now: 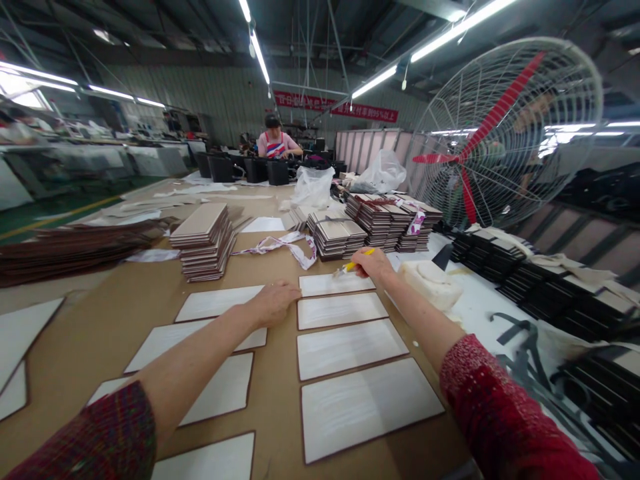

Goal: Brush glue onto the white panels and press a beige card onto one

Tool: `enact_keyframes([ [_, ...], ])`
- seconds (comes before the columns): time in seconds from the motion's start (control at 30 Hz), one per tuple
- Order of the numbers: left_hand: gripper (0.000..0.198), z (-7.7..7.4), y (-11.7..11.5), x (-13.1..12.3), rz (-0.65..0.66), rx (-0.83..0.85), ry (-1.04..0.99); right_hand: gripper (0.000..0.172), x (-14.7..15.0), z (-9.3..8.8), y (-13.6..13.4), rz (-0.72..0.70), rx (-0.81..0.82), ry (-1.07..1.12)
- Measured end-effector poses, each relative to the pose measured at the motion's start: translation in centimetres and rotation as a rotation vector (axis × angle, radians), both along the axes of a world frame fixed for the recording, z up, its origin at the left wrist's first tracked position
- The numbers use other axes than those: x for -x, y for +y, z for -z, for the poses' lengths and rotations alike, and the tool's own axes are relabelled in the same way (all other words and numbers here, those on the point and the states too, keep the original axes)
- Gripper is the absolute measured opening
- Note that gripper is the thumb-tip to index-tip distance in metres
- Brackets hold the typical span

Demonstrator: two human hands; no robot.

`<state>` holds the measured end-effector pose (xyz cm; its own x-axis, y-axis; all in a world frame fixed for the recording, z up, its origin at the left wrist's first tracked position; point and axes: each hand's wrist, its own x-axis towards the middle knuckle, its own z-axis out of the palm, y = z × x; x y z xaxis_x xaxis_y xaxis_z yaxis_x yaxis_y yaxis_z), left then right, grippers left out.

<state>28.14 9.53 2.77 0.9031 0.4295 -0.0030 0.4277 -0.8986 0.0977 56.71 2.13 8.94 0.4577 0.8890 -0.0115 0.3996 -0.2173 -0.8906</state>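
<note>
My right hand (373,264) is closed around a yellow-handled brush (350,267). The brush's pale tip meets the farthest white panel (325,285) in the right-hand row. At that panel's left edge rests my left hand (275,302), fingers stretched toward the edge and touching it, holding nothing that shows. Nearer to me in the same row lie more dark-edged white panels, among them a large one (365,410) with streaks across its face. A second row of similar panels (220,387) lies to the left, partly covered by my left forearm.
Stacks of panels (200,240) and bundled pieces (340,237) stand farther back. A whitish block-shaped container (431,283) sits right of my right wrist. Black bundles (540,280) line the right side, below a large caged fan (505,133). A co-worker (275,143) sits across the table.
</note>
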Motion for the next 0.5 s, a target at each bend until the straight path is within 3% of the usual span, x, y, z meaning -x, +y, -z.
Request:
enact_keyframes([
  [0.2, 0.057, 0.2, 0.4, -0.1, 0.007, -0.002, 0.017, 0.005, 2.6, 1.4, 1.4, -0.063, 0.033, 0.044],
  [0.5, 0.058, 0.8, 0.6, 0.0, -0.011, 0.011, 0.002, 0.009, -3.2, 0.0, 0.6, 0.047, 0.222, -0.293],
])
